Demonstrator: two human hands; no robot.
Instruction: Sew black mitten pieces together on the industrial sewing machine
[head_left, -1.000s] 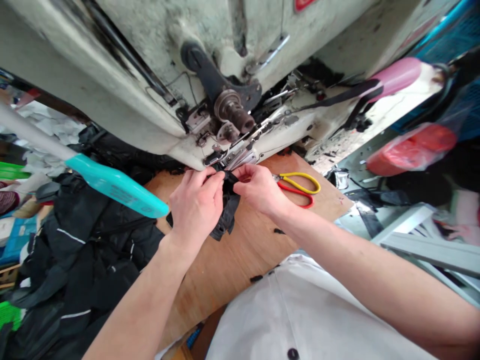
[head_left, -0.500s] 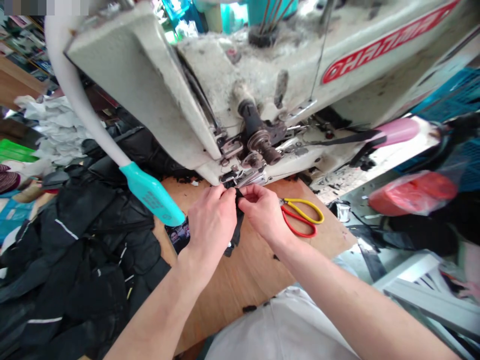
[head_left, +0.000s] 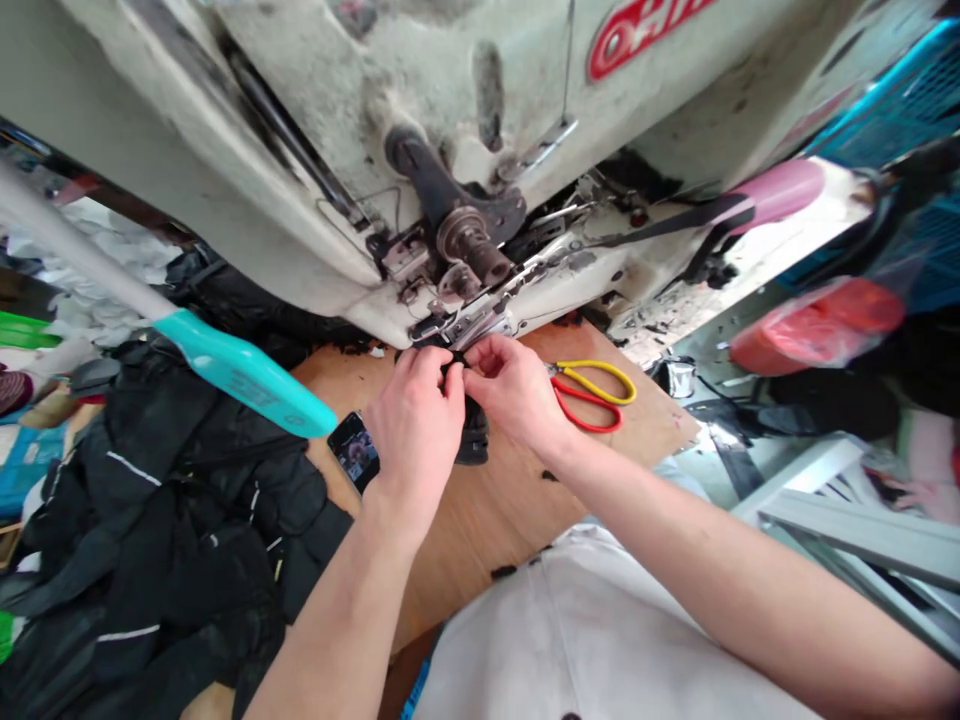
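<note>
Both hands meet just in front of the sewing machine [head_left: 315, 190], close to its presser foot area. My left hand [head_left: 418, 425] is closed on a piece of black fabric [head_left: 472, 435], which hangs down between the hands onto the board. From the other side, my right hand [head_left: 510, 385] pinches the same fabric's upper edge between thumb and fingers. Yellow-and-red handled scissors [head_left: 600, 385] lie right beside my right hand, their blades partly hidden by it. A lit phone [head_left: 354, 452] rests on the board left of my left wrist.
Black garments [head_left: 172, 520] with pale stripes are heaped at the left. A turquoise lamp head [head_left: 247, 375] on a white gooseneck reaches in over the wooden board [head_left: 420, 610]. An orange-red bundle in clear plastic [head_left: 817, 325] and a grey metal frame [head_left: 862, 520] stand at the right.
The view has moved closer to the machine, so its body fills more of the top. More of the phone and the hanging black fabric shows. Both hands keep their grip.
</note>
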